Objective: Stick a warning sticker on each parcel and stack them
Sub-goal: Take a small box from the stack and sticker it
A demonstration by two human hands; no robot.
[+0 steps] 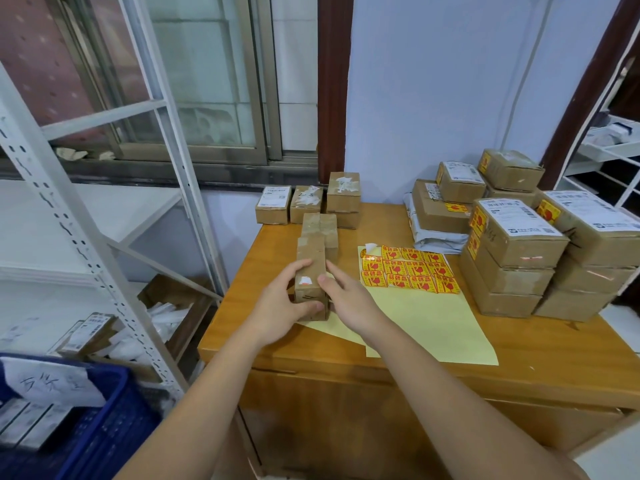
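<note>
A long, narrow cardboard parcel is lying on the wooden table near its left front corner, its near end overlapping the edge of the pale yellow backing sheet. Its long axis is running away from the person, so one short end is facing them and the far end is butting up against a second long parcel lying just behind it. The left hand is wrapping the near end from the left, fingers curling over the top and thumb pressing the end face. The right hand is lying along the parcel's right side with fingers mostly straight, touching rather than clasping it. Both hands are equally near; the parcel is sitting directly between them.

No warning sticker is showing on this parcel's visible faces, only a small white and red mark near the top.

Just to the right, the remaining red-and-yellow fragile stickers are sitting on the backing sheet, within easy reach of the right hand. Farther right, stickered parcels are standing in stacks. At the table's back edge three small unstickered boxes are waiting.
</note>
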